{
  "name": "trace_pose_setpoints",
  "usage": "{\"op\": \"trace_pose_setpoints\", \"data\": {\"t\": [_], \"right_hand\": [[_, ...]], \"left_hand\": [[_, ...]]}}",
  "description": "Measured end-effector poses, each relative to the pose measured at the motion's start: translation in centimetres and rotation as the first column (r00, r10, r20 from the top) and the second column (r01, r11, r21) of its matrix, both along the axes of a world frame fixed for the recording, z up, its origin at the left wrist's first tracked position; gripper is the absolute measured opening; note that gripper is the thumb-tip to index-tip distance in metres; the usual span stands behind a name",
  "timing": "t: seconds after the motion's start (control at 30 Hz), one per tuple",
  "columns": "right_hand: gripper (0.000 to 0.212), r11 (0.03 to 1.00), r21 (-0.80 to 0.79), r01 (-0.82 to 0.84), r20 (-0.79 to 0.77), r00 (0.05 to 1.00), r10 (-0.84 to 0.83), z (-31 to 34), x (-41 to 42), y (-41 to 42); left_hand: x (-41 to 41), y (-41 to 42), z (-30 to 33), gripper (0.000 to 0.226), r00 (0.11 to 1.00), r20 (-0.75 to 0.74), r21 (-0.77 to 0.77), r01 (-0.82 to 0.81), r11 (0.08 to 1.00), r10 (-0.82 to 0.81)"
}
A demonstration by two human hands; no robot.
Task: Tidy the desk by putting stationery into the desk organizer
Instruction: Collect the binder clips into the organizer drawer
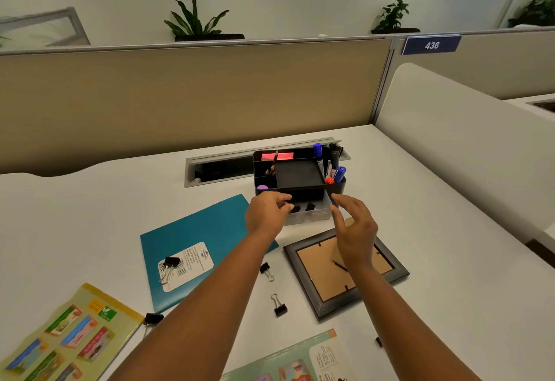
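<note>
— Fingers [285,200] of the left hand [265,215] curl at the front left corner of the clear drawer [312,215]; they look pinched together, maybe on a small black clip, but I cannot tell for sure.

— And the right hand [356,224]?

— Half open, empty, thumb just beside the drawer's right front corner, not plainly touching it.

— Where does the drawer sit?

— Pulled out toward the person from under the black organizer [300,176], which stands at the far middle of the counter [90,215]. Two black clips [303,208] already lie inside it.

— So what does the next move turn on?

— On the loose clips. They lie nearer the person than the drawer, behind both hands. One clip [266,271] rests between the teal folder [204,230] and the frame [345,272], another [279,305] closer in, with its long axis pointing away from the person. A third [169,263] sits on the folder's label, and a fourth [151,319] lies by the yellow booklet [69,332]. The left hand is nearer to most, I judge.

— Materials?

— Clips: black sprung steel with wire handles, small and slippery. Drawer: see-through plastic, boxy. Organizer: matte black plastic with compartments holding blue-capped markers [327,161], a pencil [273,164] and pink notes [277,156]. The frame lies face down, cardboard back up, with a dark moulded rim.
</note>
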State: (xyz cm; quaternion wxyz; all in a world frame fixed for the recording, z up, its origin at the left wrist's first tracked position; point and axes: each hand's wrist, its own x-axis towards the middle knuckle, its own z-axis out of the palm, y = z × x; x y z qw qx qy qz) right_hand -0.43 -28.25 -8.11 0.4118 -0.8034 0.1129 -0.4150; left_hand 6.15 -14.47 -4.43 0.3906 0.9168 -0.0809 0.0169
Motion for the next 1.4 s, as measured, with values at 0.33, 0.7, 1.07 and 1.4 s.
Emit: {"op": "trace_pose_setpoints", "data": {"t": [0.33,0.7,1.07,1.4], "right_hand": [[0.019,0.842,-0.105,-0.529,-0.598,0.71,0.372,0.4,-3.3,5.4],[0.028,0.846,-0.095,-0.524,-0.818,0.526,0.233,-2.0,-5.4,9.2],[0.041,0.773,-0.267,-0.575,-0.75,0.628,0.208,-2.2,-2.2,10.7],[0.025,0.798,-0.185,-0.574,-0.853,0.496,0.16,-0.7,-0.6,9.3]], "left_hand": [[-0.2,3.5,-0.9,0.03,0.998,0.024,-0.183,0.064,0.981,-0.06],[-1.1,12.6,-3.7,0.028,0.948,-0.052,0.077,-0.311,0.947,0.315],[-0.7,16.2,-4.3,0.045,0.85,-0.2,0.498,-0.34,0.798,0.487],[-0.1,15.9,-5.3,0.028,0.88,-0.209,0.398,-0.322,0.859,0.427]]}}
